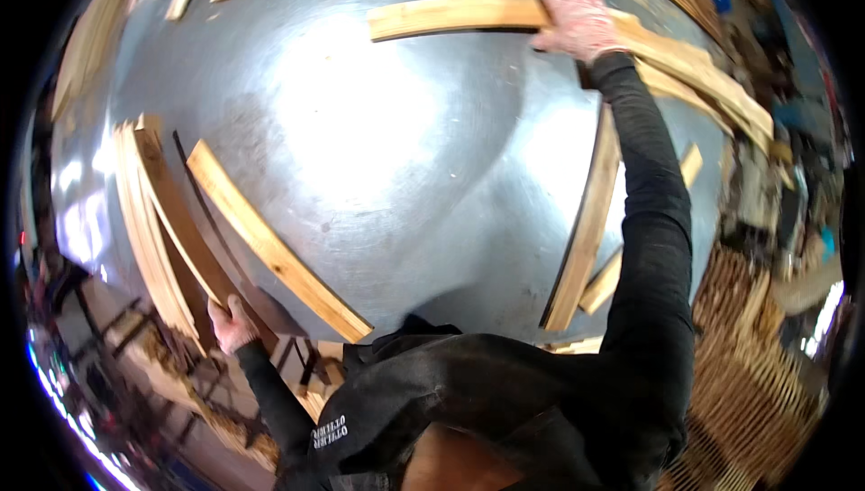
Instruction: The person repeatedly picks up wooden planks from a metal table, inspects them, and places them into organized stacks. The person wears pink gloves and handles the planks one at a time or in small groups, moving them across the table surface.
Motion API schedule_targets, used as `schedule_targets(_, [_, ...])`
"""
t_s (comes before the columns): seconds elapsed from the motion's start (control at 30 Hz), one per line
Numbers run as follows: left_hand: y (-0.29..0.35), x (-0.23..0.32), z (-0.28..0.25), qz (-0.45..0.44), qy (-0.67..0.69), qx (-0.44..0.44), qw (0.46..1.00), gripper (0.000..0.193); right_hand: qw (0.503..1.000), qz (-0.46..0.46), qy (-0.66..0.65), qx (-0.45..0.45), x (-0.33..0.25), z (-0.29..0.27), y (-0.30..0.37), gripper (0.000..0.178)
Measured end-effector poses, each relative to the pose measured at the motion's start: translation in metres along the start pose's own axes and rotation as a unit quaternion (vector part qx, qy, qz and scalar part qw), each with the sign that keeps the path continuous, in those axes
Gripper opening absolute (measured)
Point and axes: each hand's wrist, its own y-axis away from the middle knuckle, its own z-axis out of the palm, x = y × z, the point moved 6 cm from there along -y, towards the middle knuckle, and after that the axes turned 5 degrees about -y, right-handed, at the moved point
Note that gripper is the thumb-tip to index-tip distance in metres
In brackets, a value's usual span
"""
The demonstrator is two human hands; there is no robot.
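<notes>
Left hand (232, 324): closing narrow at lower left of frame, holding the lower end of a brown-faced board (189, 221).
Right hand (581, 18): spreading wide at upper right, pale and pink-mottled, spanning the upper strip (459, 15); cannot tell whether clamping or just resting.
Upper strip: lying crosswise at top centre, showing pale, smooth-looking wood, bowing slightly under the lens.
Left stack (149, 230): running lengthwise just left of the held board, showing pale narrow edges.
Angled strip (275, 248): slanting from mid-left to bottom centre, showing yellowish wood with a dark knot.
Right strip (586, 230): standing out browner, slanting right of centre, ending near the lower table edge.
Half-hidden strip (604, 284): passing behind the dark sleeve (644, 176), lying just beside the right strip.
Right bundle (694, 68): overlapping near the table's right edge, showing rough, wavy edges.
Metal table (432, 221): reflecting glare, gray and smooth; giving widest room mid-frame, between angled and right strips.
Count: two hands working, one board being held, four single strips lying apart from stack and bundle.
</notes>
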Motion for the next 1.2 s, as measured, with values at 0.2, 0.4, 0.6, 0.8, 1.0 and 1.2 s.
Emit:
schedule_targets(0.2, [-0.058, 0.028, 0.073, 0.021, -0.068, -0.166, 0.984, 0.071, 0.865, 0.036, -0.415, -0.281, 0.062, 0.031, -0.009, 0.055])
schedule_targets(0.4, [-0.018, -0.062, -0.007, -0.064, -0.048, -0.228, 0.97, 0.086, 0.94, -0.048, -0.171, -0.29, -0.024, 0.105, 0.001, 0.05])
schedule_targets(0.6, [0.031, -0.058, -0.025, -0.124, 0.242, -0.237, 0.933, 0.072, 0.929, -0.073, -0.061, -0.357, -0.157, 0.026, 0.081, 0.064])
schedule_targets(0.8, [0.032, -0.022, -0.029, 0.0, 0.046, -0.219, 0.975, 0.07, 0.895, -0.101, -0.179, -0.397, -0.211, -0.028, 0.097, 0.062])
schedule_targets(1.0, [0.028, -0.008, -0.011, -0.067, 0.429, -0.295, 0.851, 0.048, 0.986, -0.14, -0.076, -0.044, -0.253, -0.068, 0.099, 0.075])
schedule_targets(1.2, [0.097, 0.08, 0.028, -0.142, 0.791, -0.463, 0.374, 0.06, 0.541, 0.044, -0.797, -0.266, -0.417, -0.082, 0.121, 0.055])
